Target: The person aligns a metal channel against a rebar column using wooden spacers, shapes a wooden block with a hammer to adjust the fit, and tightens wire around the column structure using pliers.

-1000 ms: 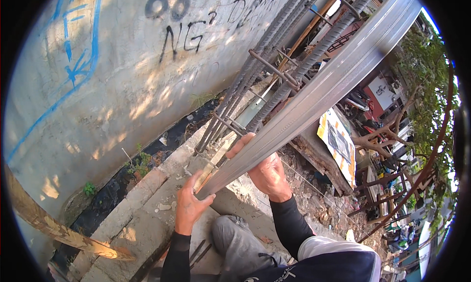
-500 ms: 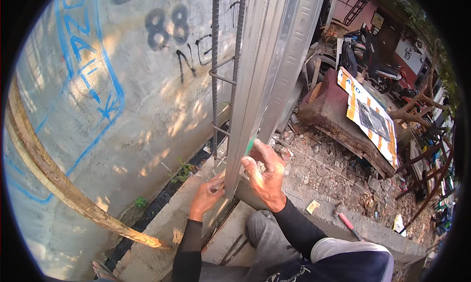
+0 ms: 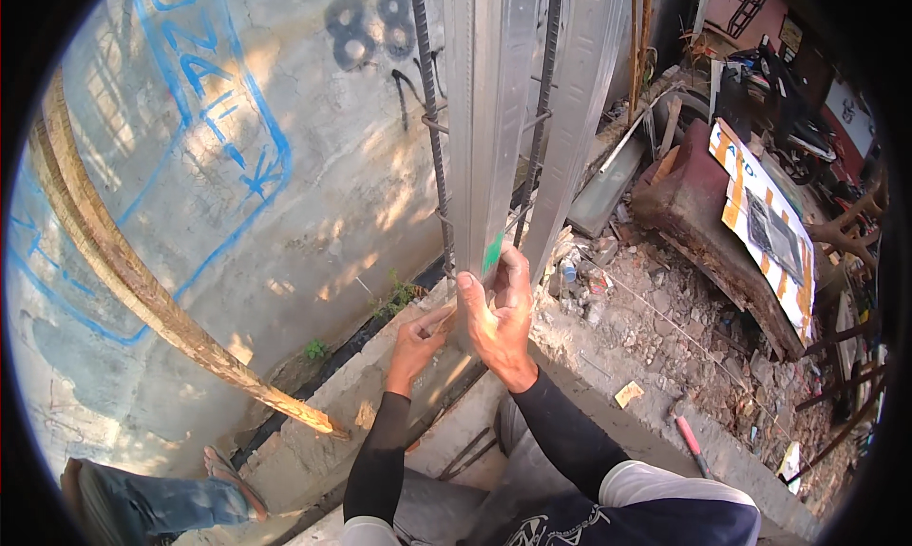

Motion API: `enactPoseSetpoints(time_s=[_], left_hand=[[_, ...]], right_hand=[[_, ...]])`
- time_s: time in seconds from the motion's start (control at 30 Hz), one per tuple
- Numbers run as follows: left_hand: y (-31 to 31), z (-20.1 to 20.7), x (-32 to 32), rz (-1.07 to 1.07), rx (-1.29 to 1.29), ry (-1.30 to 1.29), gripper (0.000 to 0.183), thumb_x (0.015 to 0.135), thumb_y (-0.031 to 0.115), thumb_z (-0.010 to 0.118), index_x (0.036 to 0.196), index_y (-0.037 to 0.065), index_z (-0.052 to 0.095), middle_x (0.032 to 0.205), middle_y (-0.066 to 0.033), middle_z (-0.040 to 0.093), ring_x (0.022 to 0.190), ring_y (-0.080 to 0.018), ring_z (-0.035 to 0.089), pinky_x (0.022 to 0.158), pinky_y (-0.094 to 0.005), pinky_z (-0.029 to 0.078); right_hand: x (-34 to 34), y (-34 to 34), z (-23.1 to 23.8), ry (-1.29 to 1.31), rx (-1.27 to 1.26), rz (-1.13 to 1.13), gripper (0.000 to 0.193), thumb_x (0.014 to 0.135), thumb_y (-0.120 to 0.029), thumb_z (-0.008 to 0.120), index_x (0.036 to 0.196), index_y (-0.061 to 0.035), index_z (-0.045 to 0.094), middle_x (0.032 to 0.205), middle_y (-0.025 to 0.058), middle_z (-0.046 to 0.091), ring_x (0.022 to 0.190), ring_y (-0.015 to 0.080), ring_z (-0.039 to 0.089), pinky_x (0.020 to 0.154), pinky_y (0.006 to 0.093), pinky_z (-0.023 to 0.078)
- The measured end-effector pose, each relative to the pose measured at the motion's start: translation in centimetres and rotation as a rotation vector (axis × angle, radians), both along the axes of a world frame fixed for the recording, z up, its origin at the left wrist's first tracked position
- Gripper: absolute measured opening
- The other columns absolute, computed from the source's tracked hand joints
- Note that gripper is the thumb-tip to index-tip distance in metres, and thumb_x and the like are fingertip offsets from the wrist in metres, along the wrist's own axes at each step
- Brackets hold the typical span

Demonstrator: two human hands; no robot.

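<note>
Hands front and centre, and you have the metal strip [image 3: 478, 166] standing tall right before you! Your right grip [image 3: 490, 270] is clamped across its lower end, thumb laid over the face, fingers curled at the right edge beside the green mark [image 3: 493, 252]. Lower and to the left, your left grip [image 3: 448, 320] reaches in at the foot of the strip, fingertips bunched close by its left edge; whether they pinch anything, you can't tell from this angle.

Now for good handling: the strip looks long and top-heavy, so an even squeeze with the right, wrist firm, should curb any sway. Mind those left fingertips around the foot, where a thin metal edge could nip, and check the upright by eye against the steel bars [image 3: 537, 147].

So the strip runs between both grips, touching the right, rising well above the pair.

Out beyond, a red-handled tool [image 3: 688, 435] rests on your right, while across on your left a wooden pole [image 3: 180, 327] slants down near another person's foot [image 3: 236, 482]. Farther out come rubble [image 3: 655, 327], a taped board [image 3: 765, 225] and the grey painted wall [image 3: 313, 185].
</note>
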State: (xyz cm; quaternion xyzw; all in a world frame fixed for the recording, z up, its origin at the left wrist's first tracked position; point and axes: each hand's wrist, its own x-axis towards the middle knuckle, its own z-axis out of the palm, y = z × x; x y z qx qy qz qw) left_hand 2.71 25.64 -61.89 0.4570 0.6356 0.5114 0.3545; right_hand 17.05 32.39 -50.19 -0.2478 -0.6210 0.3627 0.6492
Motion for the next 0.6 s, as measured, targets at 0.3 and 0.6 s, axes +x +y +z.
enactPoseSetpoints(time_s=[0.3,0.6], left_hand=[[-0.6,-1.3,2.0,0.095,-0.003,-0.229,0.044,0.084,0.004,0.064,0.128,0.004,0.068,0.112,-0.0035,0.073,0.079,-0.0012,0.059,0.068,-0.0204,0.048],[-0.1,-3.5,2.6,0.133,0.095,-0.254,0.043,0.084,0.005,0.067,0.127,0.007,0.07,0.081,0.0066,0.065,0.058,0.0012,0.043,0.052,-0.0201,0.036]], right_hand=[[0.2,-1.4,-0.8,0.05,-0.049,0.078,0.062,0.101,-0.023,0.061,0.149,0.0074,0.034,0.141,0.0229,0.049,0.126,0.0266,0.052,0.105,0.0372,0.041],[-0.4,-0.9,-2.5,-0.049,0.162,-0.115,0.089,0.081,-0.021,0.086,0.143,-0.003,0.024,0.124,0.0165,0.049,0.102,0.0235,0.059,0.088,0.0371,0.051]])
